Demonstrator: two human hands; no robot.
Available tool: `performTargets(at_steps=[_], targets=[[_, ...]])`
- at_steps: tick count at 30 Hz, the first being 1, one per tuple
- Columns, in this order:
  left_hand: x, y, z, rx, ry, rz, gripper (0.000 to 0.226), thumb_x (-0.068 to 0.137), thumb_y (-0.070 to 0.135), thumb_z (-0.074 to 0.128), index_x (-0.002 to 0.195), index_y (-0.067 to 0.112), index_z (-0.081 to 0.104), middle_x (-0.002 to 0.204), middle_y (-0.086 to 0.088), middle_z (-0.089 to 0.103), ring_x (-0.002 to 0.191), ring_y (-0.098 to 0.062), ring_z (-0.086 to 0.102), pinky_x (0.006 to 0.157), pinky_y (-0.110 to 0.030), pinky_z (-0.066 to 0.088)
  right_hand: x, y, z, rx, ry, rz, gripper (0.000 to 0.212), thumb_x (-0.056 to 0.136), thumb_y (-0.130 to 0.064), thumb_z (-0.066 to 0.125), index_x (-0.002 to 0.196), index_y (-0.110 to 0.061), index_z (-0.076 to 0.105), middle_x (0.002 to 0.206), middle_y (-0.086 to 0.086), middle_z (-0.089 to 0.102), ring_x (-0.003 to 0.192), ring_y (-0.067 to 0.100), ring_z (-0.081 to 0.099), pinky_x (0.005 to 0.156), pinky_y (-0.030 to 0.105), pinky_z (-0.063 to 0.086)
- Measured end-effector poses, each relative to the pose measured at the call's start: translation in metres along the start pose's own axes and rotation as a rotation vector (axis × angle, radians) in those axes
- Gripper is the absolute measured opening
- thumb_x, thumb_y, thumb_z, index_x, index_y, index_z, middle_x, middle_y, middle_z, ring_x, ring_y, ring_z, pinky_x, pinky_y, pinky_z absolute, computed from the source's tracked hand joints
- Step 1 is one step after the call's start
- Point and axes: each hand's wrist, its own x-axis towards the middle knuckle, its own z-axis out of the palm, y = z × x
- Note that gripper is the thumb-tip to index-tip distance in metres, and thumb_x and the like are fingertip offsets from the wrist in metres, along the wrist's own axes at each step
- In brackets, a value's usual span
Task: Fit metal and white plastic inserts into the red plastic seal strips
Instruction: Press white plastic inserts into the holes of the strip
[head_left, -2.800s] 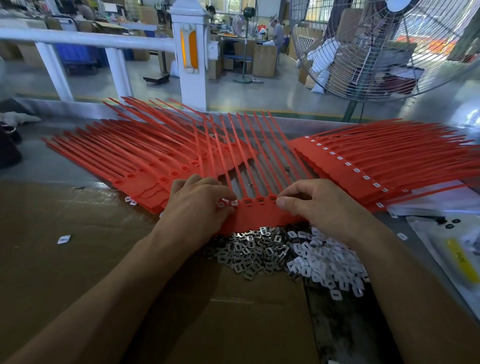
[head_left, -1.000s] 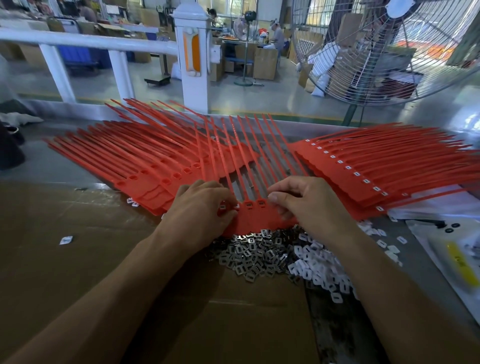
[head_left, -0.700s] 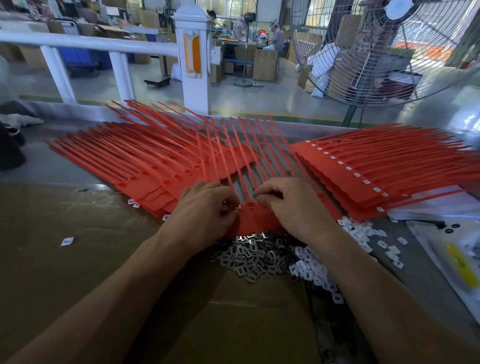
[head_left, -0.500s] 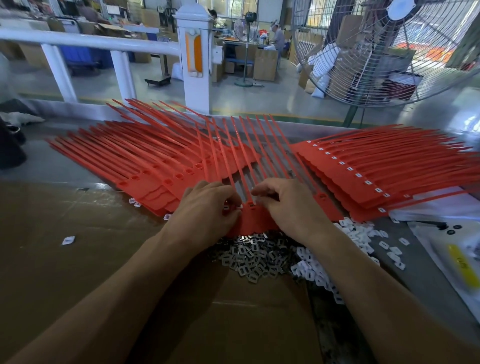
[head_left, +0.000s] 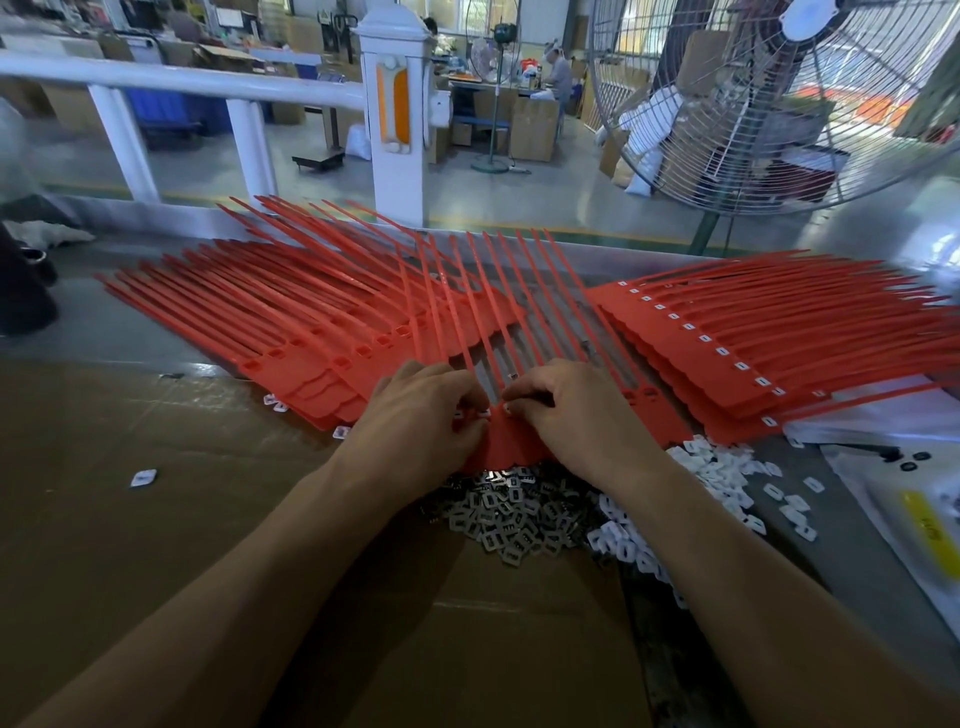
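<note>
Head view: my left hand (head_left: 415, 415) and right hand (head_left: 571, 410) pinch the flat red plastic seal strip sheet (head_left: 506, 441) at frame centre, seating inserts. Next I'd judge: grab from the shiny metal insert pile (head_left: 509, 514) below, align with socket.

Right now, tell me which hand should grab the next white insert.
Probably the right hand: the white inserts lie beside and under its wrist, right of the metal inserts. The left hand would have to cross over, and can steady the red strip.
</note>
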Motion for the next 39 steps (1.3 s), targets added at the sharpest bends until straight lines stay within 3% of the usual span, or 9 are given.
performTargets(at_steps=[8, 14, 20, 27, 30, 33, 39], targets=[[-0.001, -0.002, 0.001, -0.002, -0.005, -0.002, 0.015, 0.094, 0.041, 0.062, 0.109, 0.037, 0.064, 0.106, 0.018, 0.056, 0.107, -0.009, 0.043, 0.095, -0.032, 0.035, -0.007, -0.001, 0.001, -0.237, -0.055, -0.103, 0.029, 0.104, -0.021, 0.057, 0.129, -0.022, 0.072, 0.101, -0.009, 0.049, 0.102, 0.014, 0.054, 0.087, 0.025, 0.037], [-0.001, -0.002, 0.0, 0.006, -0.008, -0.001, 0.017, 0.094, 0.042, 0.061, 0.11, 0.037, 0.065, 0.109, 0.016, 0.058, 0.108, -0.01, 0.044, 0.096, -0.032, 0.035, -0.01, -0.003, 0.003, -0.231, -0.037, -0.092, 0.028, 0.104, -0.021, 0.055, 0.124, -0.022, 0.075, 0.098, -0.004, 0.053, 0.097, 0.016, 0.053, 0.083, 0.027, 0.038], [-0.001, -0.002, 0.001, 0.012, -0.015, -0.008, 0.018, 0.094, 0.043, 0.061, 0.111, 0.037, 0.064, 0.109, 0.017, 0.057, 0.107, -0.009, 0.043, 0.096, -0.032, 0.034, -0.014, -0.009, 0.001, -0.308, -0.092, -0.079, 0.035, 0.103, -0.021, 0.051, 0.133, -0.025, 0.068, 0.101, -0.005, 0.046, 0.103, 0.019, 0.054, 0.084, 0.03, 0.041], [-0.002, -0.001, 0.0, 0.003, -0.016, -0.018, 0.017, 0.094, 0.043, 0.061, 0.11, 0.037, 0.064, 0.109, 0.017, 0.057, 0.107, -0.009, 0.044, 0.097, -0.034, 0.036, -0.015, -0.008, -0.001, -0.302, -0.127, -0.064, 0.035, 0.101, -0.022, 0.051, 0.131, -0.026, 0.069, 0.1, -0.006, 0.045, 0.096, 0.014, 0.048, 0.087, 0.033, 0.045], [-0.002, 0.0, -0.001, -0.006, -0.014, -0.023, 0.017, 0.094, 0.043, 0.062, 0.109, 0.038, 0.064, 0.107, 0.018, 0.056, 0.106, -0.009, 0.044, 0.096, -0.034, 0.036, -0.016, -0.003, -0.008, -0.188, -0.129, -0.033, 0.036, 0.104, -0.025, 0.051, 0.136, -0.029, 0.066, 0.117, -0.006, 0.059, 0.113, 0.015, 0.057, 0.099, 0.031, 0.045], [-0.003, 0.001, -0.002, -0.01, -0.025, -0.032, 0.018, 0.094, 0.043, 0.063, 0.11, 0.037, 0.064, 0.108, 0.018, 0.057, 0.107, -0.009, 0.044, 0.098, -0.035, 0.037, -0.019, 0.001, -0.015, -0.079, -0.102, -0.01, 0.038, 0.105, -0.023, 0.052, 0.141, -0.029, 0.063, 0.138, -0.009, 0.062, 0.129, 0.008, 0.054, 0.106, 0.022, 0.038], [-0.003, 0.001, -0.002, -0.018, -0.022, -0.03, 0.016, 0.094, 0.043, 0.063, 0.109, 0.037, 0.064, 0.109, 0.017, 0.058, 0.108, -0.011, 0.046, 0.1, -0.037, 0.038, -0.019, -0.003, -0.01, -0.214, -0.144, -0.085, 0.034, 0.102, -0.019, 0.051, 0.131, -0.025, 0.069, 0.114, -0.005, 0.057, 0.111, 0.015, 0.057, 0.099, 0.032, 0.047]])
